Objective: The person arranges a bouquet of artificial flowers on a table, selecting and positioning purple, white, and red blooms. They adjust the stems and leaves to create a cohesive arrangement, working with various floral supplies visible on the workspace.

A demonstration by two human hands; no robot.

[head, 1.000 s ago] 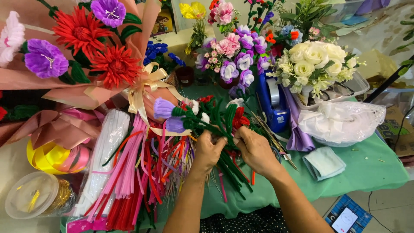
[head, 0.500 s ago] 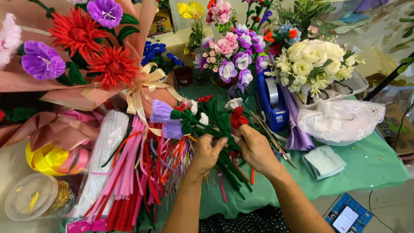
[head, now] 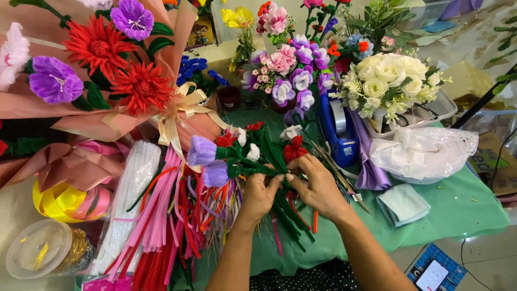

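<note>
- Nearest me, my left hand [head: 259, 195] and right hand [head: 318, 186] met over the green table cloth [head: 452, 210], fingers closed narrowly around the green stems of a small bunch of handmade flowers [head: 242, 156].
- That bunch lay tilted leftward and away from me, its purple, white and red heads just beyond my left fingertips.
- To the left, touching the bunch, a heap of pink, red and white pipe cleaners [head: 156, 226] spread toward me.
- Right of my hands lay a folded pale cloth [head: 401, 203], apart from them.
- Farther off stood a blue tape dispenser [head: 339, 132] and a white rose bouquet [head: 388, 78].
- Far left, a pink-wrapped bouquet [head: 97, 70] with a cream ribbon lay on its side.
</note>
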